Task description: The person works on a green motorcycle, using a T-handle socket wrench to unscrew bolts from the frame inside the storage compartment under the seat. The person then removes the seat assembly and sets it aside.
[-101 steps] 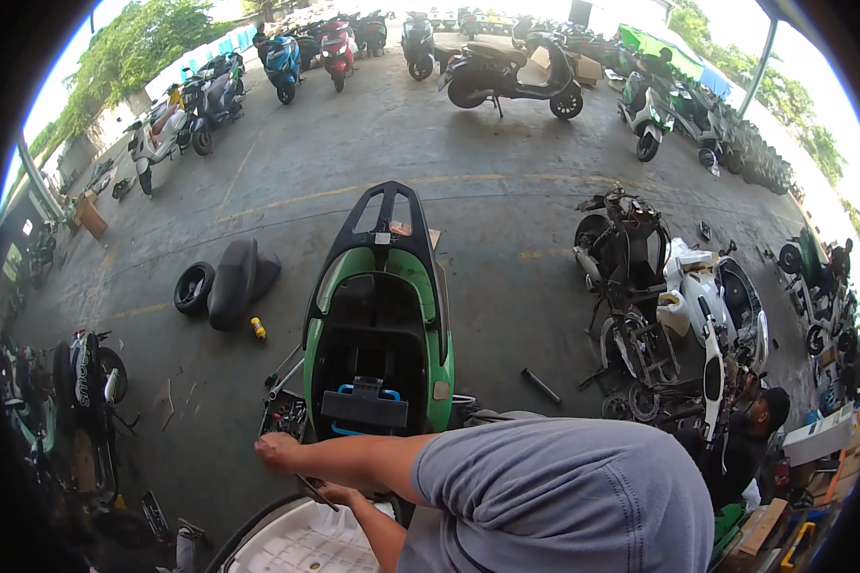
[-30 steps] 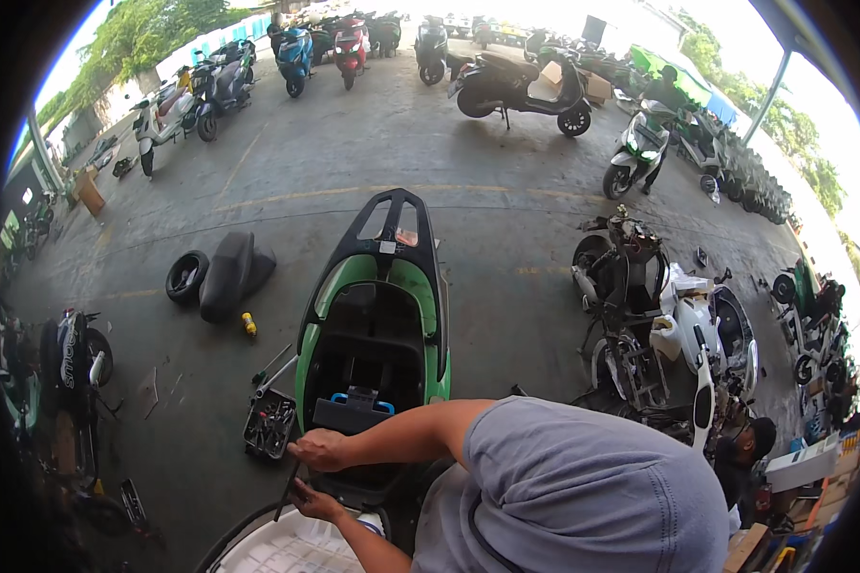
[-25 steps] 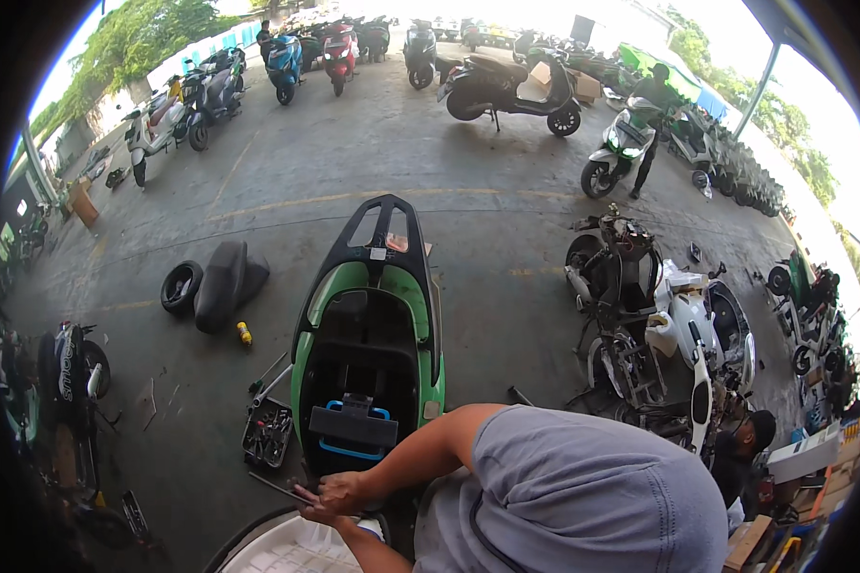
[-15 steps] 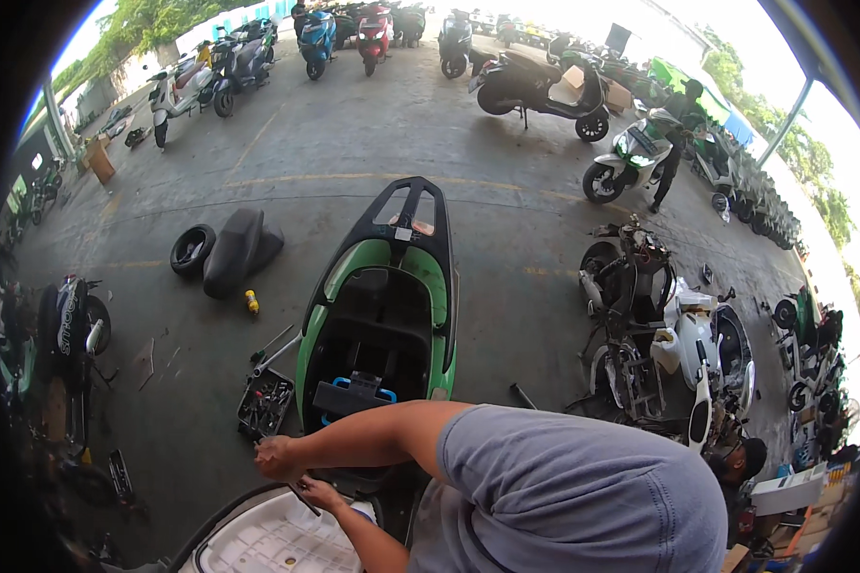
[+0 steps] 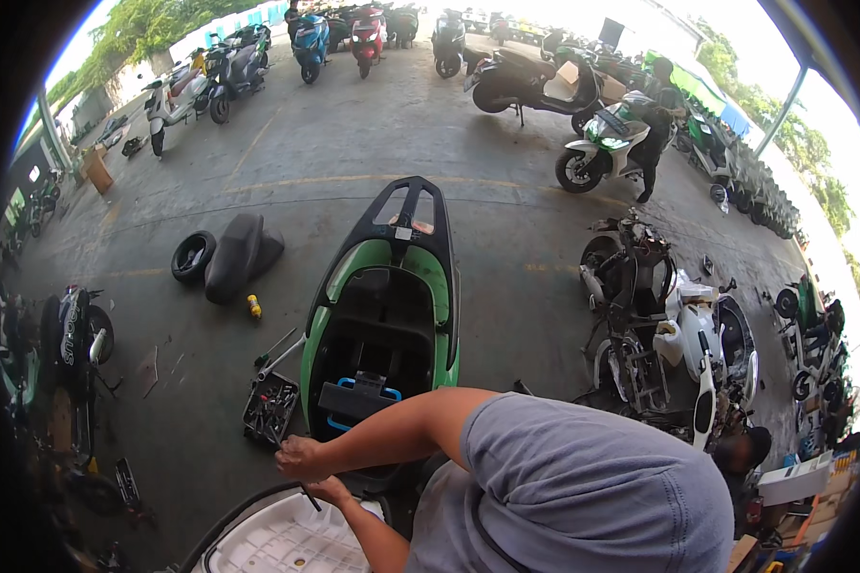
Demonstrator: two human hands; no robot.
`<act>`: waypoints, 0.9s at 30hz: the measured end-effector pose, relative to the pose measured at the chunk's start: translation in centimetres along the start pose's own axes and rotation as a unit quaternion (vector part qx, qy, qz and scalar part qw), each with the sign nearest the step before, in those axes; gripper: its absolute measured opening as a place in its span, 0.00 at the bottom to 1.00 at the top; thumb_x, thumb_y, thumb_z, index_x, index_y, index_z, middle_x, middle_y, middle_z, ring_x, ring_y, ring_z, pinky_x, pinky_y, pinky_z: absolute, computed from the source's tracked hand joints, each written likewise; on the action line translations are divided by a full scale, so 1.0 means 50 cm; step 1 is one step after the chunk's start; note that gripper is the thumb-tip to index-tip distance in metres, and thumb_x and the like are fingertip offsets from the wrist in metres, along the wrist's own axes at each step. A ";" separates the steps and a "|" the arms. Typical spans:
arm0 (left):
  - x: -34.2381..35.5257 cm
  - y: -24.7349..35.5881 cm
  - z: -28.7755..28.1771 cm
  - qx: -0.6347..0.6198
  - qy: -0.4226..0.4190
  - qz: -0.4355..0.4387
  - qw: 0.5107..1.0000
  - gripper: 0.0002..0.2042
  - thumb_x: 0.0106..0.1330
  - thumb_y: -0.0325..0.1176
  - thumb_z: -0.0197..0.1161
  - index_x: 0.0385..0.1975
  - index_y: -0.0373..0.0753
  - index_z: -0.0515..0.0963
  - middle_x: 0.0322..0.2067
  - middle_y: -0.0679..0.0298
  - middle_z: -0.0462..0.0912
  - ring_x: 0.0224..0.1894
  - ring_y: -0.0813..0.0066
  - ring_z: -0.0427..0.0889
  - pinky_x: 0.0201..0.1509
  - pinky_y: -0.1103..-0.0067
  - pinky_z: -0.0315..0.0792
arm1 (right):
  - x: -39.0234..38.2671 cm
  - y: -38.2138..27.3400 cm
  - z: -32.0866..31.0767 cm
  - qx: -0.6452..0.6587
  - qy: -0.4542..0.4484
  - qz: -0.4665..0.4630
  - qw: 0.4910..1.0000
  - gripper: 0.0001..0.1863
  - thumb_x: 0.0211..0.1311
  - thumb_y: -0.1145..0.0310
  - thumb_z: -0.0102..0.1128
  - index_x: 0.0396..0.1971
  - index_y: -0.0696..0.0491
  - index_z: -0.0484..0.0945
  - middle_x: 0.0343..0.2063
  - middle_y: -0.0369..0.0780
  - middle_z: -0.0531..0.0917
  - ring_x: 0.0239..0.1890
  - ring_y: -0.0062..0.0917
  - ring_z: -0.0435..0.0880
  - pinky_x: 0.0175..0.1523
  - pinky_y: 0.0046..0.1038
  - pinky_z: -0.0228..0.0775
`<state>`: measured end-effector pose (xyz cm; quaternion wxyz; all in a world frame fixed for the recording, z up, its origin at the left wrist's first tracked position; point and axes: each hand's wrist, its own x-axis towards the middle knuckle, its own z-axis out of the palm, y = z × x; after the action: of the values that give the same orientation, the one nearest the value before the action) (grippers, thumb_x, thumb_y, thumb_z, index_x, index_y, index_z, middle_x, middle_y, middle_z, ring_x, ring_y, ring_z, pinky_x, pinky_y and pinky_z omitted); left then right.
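Note:
My right hand (image 5: pixel 301 459), its arm stretched across to the left, is closed round a thin dark rod-like tool (image 5: pixel 276 440) whose kind I cannot make out. Just below it, my left hand (image 5: pixel 330 491) is also closed, and a dark rod end (image 5: pixel 311 498) sticks out beside its fingers. Whether both ends belong to one piece is hidden. Under the hands lies an upturned seat (image 5: pixel 287 535) with a white ribbed base and dark rim. Ahead stands a green and black scooter body (image 5: pixel 448 315) with its under-seat compartment open, a dark box (image 5: pixel 354 399) with blue handles inside.
A tray of small tools (image 5: pixel 270 406) lies left of the scooter, with a long-handled tool (image 5: pixel 282 353) beside it. Farther left are a loose tyre (image 5: pixel 193 257), a dark seat (image 5: pixel 239 260) and a yellow bottle (image 5: pixel 254 307). A stripped scooter frame (image 5: pixel 631 306) stands right. A person (image 5: pixel 655 124) handles a white scooter (image 5: pixel 602 148).
Both my hands have shifted slightly right, and the dark tool now shows above my right hand. The person in the back right has moved left with the white scooter.

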<state>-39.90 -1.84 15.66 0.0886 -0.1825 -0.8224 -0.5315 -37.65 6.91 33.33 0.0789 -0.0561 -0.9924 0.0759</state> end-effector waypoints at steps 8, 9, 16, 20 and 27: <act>0.012 -0.010 0.022 -0.127 -0.077 -0.204 0.968 0.12 0.62 0.29 0.54 0.38 0.23 0.74 0.37 0.41 0.79 0.38 0.45 0.78 0.46 0.65 0.70 | 0.018 0.003 0.134 0.003 0.173 0.045 0.984 0.07 0.46 0.64 0.58 0.25 0.50 0.78 0.26 0.37 0.78 0.36 0.29 0.80 0.40 0.31 0.71; 0.002 0.008 0.031 -0.069 -0.074 -0.112 0.989 0.13 0.62 0.29 0.54 0.38 0.23 0.74 0.37 0.41 0.79 0.38 0.45 0.78 0.46 0.65 0.70 | 0.007 0.007 0.152 0.026 0.260 0.094 0.961 0.07 0.43 0.64 0.60 0.22 0.50 0.78 0.23 0.36 0.78 0.33 0.28 0.80 0.37 0.29 0.72; 0.005 0.015 -0.007 0.068 -0.040 0.007 0.997 0.14 0.64 0.30 0.52 0.40 0.23 0.73 0.38 0.40 0.78 0.40 0.47 0.77 0.48 0.66 0.70 | 0.006 0.002 0.061 -0.198 0.136 -0.066 0.968 0.06 0.50 0.65 0.52 0.28 0.49 0.73 0.35 0.39 0.73 0.38 0.29 0.76 0.41 0.29 0.68; 0.010 0.048 -0.012 0.046 -0.047 -0.024 0.998 0.15 0.67 0.31 0.48 0.42 0.22 0.72 0.42 0.39 0.76 0.45 0.48 0.76 0.52 0.66 0.68 | 0.033 0.001 0.030 -0.019 -0.067 -0.098 0.993 0.08 0.51 0.66 0.53 0.31 0.49 0.71 0.31 0.39 0.73 0.40 0.30 0.75 0.45 0.29 0.68; 0.027 -0.003 -0.016 -0.047 -0.026 -0.081 0.995 0.16 0.65 0.32 0.54 0.45 0.23 0.71 0.43 0.41 0.76 0.45 0.52 0.78 0.51 0.67 0.70 | 0.082 0.041 -0.005 -0.050 -0.042 -0.113 0.991 0.09 0.53 0.62 0.54 0.32 0.50 0.74 0.32 0.40 0.79 0.46 0.34 0.74 0.53 0.32 0.65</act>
<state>-41.24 -2.35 16.31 0.0157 -0.1331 -0.8105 -0.5702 -41.43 9.44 33.85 0.0421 0.0555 -0.9974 0.0189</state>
